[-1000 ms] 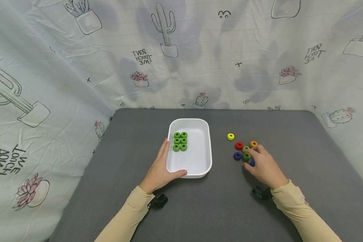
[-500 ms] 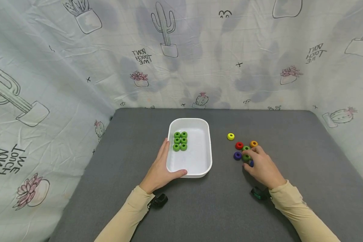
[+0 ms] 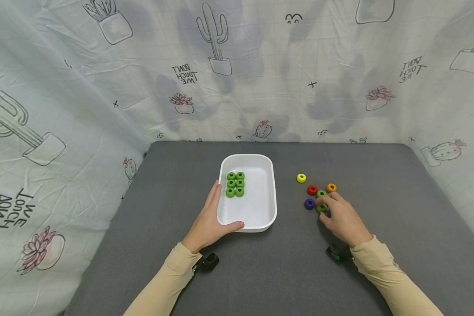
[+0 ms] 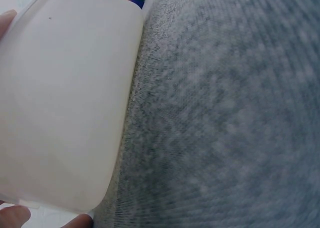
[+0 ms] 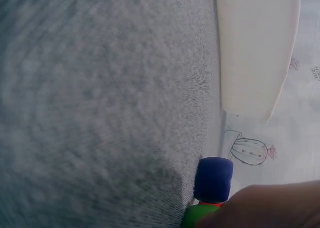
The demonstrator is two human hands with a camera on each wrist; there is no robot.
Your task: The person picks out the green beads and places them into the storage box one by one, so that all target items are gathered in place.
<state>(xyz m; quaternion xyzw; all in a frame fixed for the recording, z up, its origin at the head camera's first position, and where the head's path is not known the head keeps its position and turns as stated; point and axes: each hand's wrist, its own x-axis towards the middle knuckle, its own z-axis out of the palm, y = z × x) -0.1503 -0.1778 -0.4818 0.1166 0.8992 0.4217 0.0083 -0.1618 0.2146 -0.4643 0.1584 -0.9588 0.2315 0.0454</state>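
A white tray [image 3: 256, 208] stands at the middle of the table, with several green beads [image 3: 235, 184] in two columns at its left side. My left hand [image 3: 207, 219] holds the tray's near left corner, fingers along the outer wall and thumb over the near rim. To the right, my right hand [image 3: 345, 221] pinches a green bead [image 3: 321, 208] between thumb and fingertips, low over the table. Around it lie another green bead [image 3: 321, 193], a blue bead [image 3: 310, 203], a red bead [image 3: 312, 190] and an orange bead [image 3: 331, 188]. A second blue bead [image 3: 329, 213] is mostly hidden by the fingers.
A yellow bead [image 3: 301, 178] lies apart, between the tray and the other loose beads. Grey cloth covers the table [image 3: 268, 272]. A pale curtain [image 3: 253, 96] printed with cacti hangs behind and at the sides.
My right hand's fingers have closed around the green bead, which has shifted slightly toward me. The left hand and the tray have stayed in place.
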